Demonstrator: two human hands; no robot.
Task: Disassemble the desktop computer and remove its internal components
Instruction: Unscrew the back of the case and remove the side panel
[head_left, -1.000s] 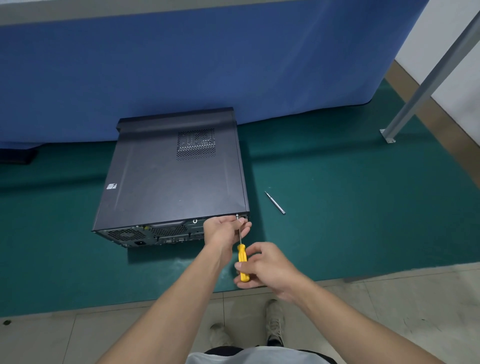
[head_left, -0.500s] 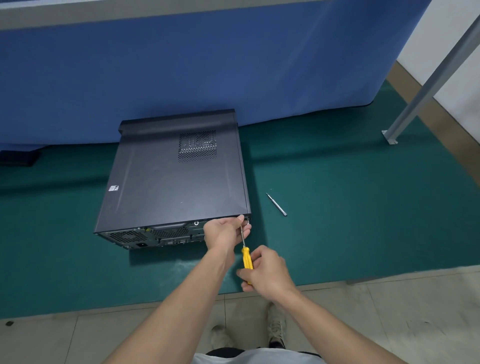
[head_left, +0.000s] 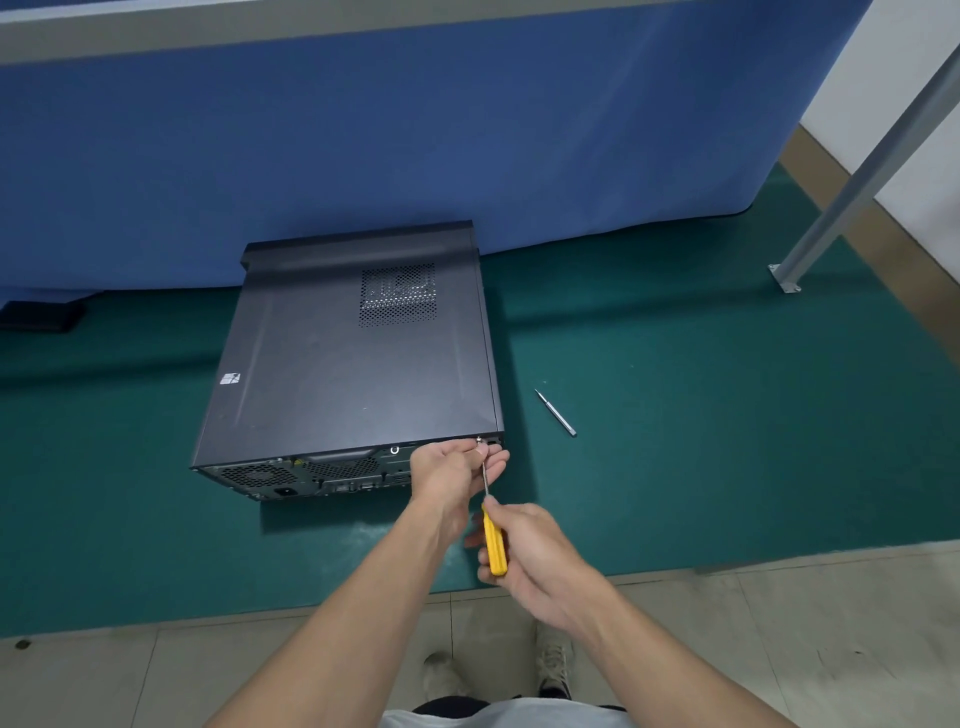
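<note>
Right hand (head_left: 535, 556) is gripping the screwdriver (head_left: 493, 545); left hand (head_left: 452, 467) is pinching its shaft at the cover screw (head_left: 478, 440) just ahead. Unscrewing is probably proceeding; next, steady turning.

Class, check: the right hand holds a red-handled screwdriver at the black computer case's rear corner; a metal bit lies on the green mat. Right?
No. The head view shows the screwdriver handle is yellow, not red. The right hand holds it at the rear corner of the computer case; the metal bit lies on the green mat.
</note>
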